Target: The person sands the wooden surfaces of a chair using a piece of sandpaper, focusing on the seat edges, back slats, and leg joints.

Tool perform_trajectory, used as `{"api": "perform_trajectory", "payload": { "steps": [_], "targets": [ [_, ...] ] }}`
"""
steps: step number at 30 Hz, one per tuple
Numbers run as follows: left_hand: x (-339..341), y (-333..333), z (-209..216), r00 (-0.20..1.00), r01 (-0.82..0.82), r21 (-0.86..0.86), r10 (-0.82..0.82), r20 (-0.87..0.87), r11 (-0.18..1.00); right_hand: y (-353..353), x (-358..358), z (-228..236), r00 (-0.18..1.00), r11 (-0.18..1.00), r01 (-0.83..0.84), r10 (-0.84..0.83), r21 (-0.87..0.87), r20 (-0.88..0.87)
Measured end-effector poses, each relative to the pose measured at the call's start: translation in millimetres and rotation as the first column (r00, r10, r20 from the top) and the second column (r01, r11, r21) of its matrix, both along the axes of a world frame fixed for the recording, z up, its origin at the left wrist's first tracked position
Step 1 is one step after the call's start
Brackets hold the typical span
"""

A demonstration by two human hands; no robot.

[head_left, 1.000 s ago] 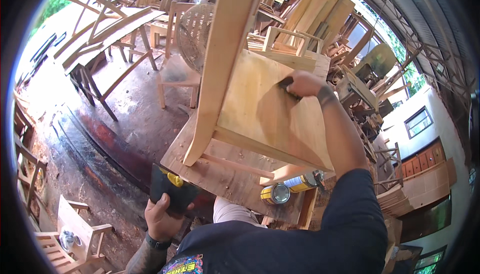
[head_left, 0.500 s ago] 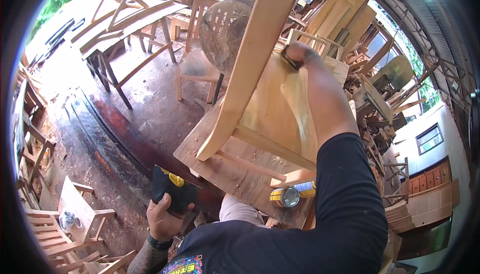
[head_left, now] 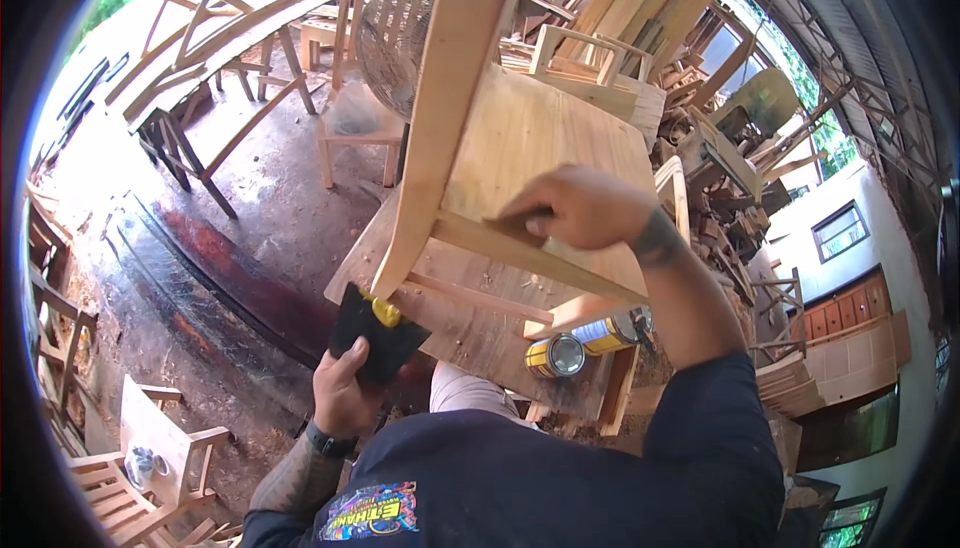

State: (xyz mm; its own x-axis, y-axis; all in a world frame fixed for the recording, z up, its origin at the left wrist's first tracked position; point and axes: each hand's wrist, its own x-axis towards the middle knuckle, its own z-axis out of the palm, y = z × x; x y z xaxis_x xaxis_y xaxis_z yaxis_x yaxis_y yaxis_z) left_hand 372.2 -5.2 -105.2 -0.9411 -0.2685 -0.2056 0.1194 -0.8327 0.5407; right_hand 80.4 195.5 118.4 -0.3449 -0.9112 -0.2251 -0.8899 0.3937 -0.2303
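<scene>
Right hand [head_left: 580,210] — flat on chair seat [head_left: 540,138]

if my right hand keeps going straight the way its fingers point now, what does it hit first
The right hand points left along the chair seat's underside. Most likely it would first meet the pale wooden chair leg slanting across there, though depth is hard to judge.

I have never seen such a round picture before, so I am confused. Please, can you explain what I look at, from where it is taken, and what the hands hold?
The picture comes from a wide camera worn on a person's head, looking down, so edges bend. No machine is here, only two bare hands. The right hand presses a small brownish sheet, probably sandpaper, on a wooden chair lying tipped on a wooden bench. The left hand holds a black sheet with something yellow on it. A yellow can lies on its side on the bench. More wooden furniture stands around.
</scene>
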Motion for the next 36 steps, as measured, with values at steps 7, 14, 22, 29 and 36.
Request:
{"api": "perform_trajectory", "payload": {
  "steps": [7,14,22,29,36],
  "targets": [
    [-29,24,11,0.966,0.256,0.204,-0.241,-0.095,0.945,87,122,-14,0.991,0.909,0.132,-0.125,-0.395,0.044],
    [-27,70,41,0.845,0.531,0.298,-0.470,-0.253,0.794,72,199,-155,0.739,0.057,0.618,0.298,-0.784,0.604],
    [-16,96,50,0.788,0.609,0.302,-0.520,-0.328,0.733,83,222,-162,0.962,0.094,0.206,0.160,-0.974,0.219],
    [-13,102,41,0.774,0.632,0.150,-0.605,-0.187,0.761,122,225,-133,0.997,0.369,0.066,0.023,-0.927,0.080],
    [-5,158,51,0.838,0.538,-0.104,-0.544,-0.041,0.836,217,263,-147,0.895,0.613,0.319,-0.445,-0.723,0.017]
  ]
}}
